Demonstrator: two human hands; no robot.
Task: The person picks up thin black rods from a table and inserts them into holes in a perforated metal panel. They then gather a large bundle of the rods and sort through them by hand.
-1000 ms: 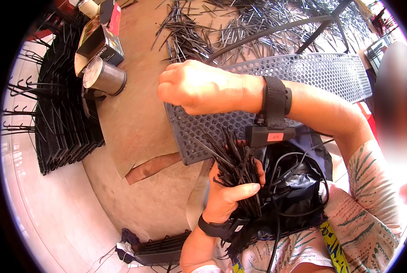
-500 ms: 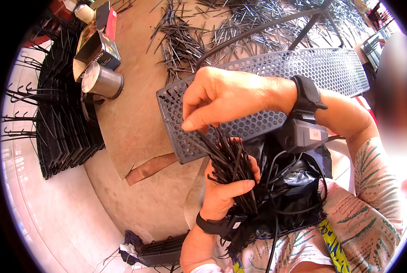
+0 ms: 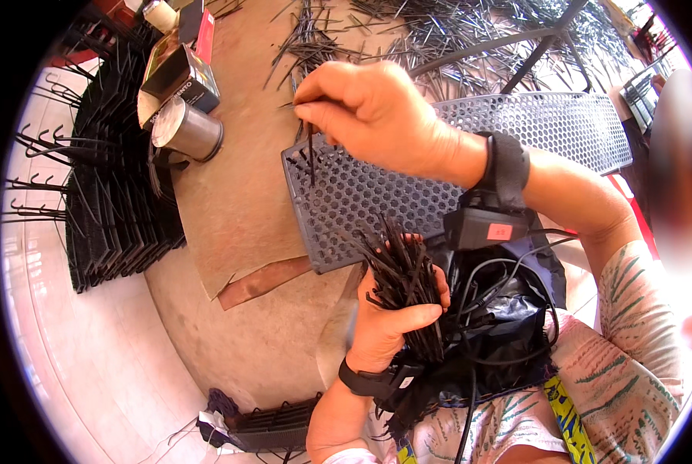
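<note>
My left hand [image 3: 381, 325] is wrapped round a thick bundle of thin black strips [image 3: 408, 290], held upright above my lap. My right hand [image 3: 369, 112] pinches a single black strip [image 3: 312, 166] between thumb and fingertips, hanging downward over the left end of a dark grey perforated panel [image 3: 392, 203]. Several short black strips stick up from holes near that panel's far left corner. What the strips are made of, I cannot tell. Whether the pinched strip touches the panel is unclear.
Loose black strips [image 3: 469, 46] lie heaped across the far side of the brown tabletop [image 3: 245, 185]. At left are a metal can [image 3: 195, 133], an open box [image 3: 187, 81] and stacked black panels with hooked wires [image 3: 114, 193]. A dark metal frame [image 3: 516, 46] rises behind the panel; cables loop over my lap.
My right hand has moved away from the bundle, up and slightly left, carrying one strip to above the panel's far left corner. My left hand keeps its hold on the bundle.
</note>
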